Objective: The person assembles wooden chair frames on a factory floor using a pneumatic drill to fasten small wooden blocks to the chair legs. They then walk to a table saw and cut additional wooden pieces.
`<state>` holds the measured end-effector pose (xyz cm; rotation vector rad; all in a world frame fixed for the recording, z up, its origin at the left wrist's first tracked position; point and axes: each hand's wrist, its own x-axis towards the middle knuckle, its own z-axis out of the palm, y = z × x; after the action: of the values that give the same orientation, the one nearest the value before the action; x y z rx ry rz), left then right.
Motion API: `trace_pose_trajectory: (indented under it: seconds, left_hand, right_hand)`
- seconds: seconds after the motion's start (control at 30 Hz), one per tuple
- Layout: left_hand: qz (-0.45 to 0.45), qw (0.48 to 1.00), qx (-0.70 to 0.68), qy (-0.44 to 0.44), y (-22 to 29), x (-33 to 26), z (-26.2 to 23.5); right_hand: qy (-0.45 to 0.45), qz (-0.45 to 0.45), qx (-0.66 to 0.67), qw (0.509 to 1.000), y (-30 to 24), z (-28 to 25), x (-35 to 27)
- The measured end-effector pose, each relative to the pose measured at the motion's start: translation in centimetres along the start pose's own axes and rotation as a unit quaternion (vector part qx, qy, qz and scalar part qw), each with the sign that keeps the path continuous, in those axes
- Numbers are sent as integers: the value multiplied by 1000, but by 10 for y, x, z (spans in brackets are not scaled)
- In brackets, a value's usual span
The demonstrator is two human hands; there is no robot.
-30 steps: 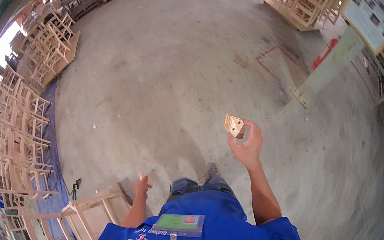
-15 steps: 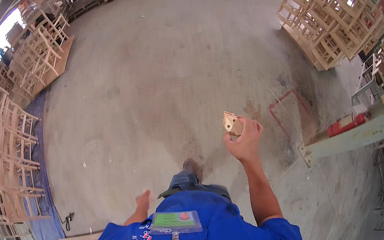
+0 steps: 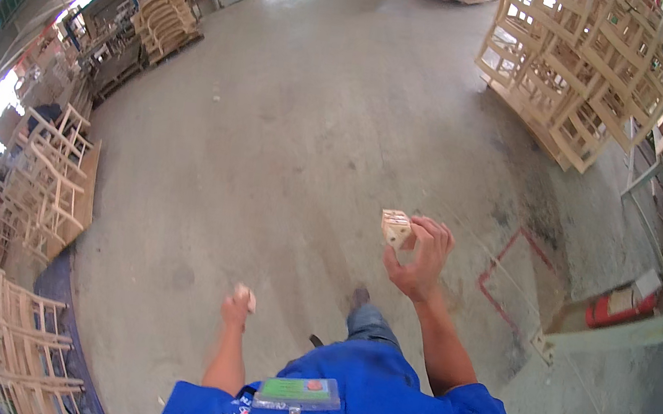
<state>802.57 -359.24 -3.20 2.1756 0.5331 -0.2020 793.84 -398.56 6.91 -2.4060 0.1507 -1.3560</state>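
In front of my body, my right hand (image 3: 423, 258) pinches a small stack of pale wooden blocks (image 3: 395, 228) between thumb and fingers. Round drilled holes show on their near face, and dark lines run across the top. Lower and to the left swings my left hand (image 3: 235, 304), its fingers curled. A small pale piece (image 3: 252, 303) shows at its right side, too blurred to name. Both hands are held above the bare concrete floor, touching nothing else.
Stacked wooden chair frames (image 3: 33, 343) line the left side. A tall pile of frames (image 3: 576, 68) stands on a pallet at the far right. Closer on the right are a post base (image 3: 618, 336), a red fire extinguisher (image 3: 620, 309) and a red floor marking (image 3: 501, 269).
I have walked forward, and the post and extinguisher now appear lower and farther right. My left hand has swung forward into fuller view. My right hand still holds the wooden blocks, now turned slightly.
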Motion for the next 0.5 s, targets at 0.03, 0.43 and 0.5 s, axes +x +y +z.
trace_pose_trajectory:
  seconds: [0.03, 0.43, 0.5]
  left_hand:
    - [-18, 999, 20, 21, 16, 18, 1]
    - [-366, 923, -109, 39, 81, 246, 86]
    - [-282, 927, -248, 24, 130, 335, 110]
  right_hand:
    - [-10, 98, 107, 989, 16, 32, 27]
    - [-51, 494, 749, 439, 181, 393, 292]
    - [-46, 496, 767, 406, 201, 460, 339]
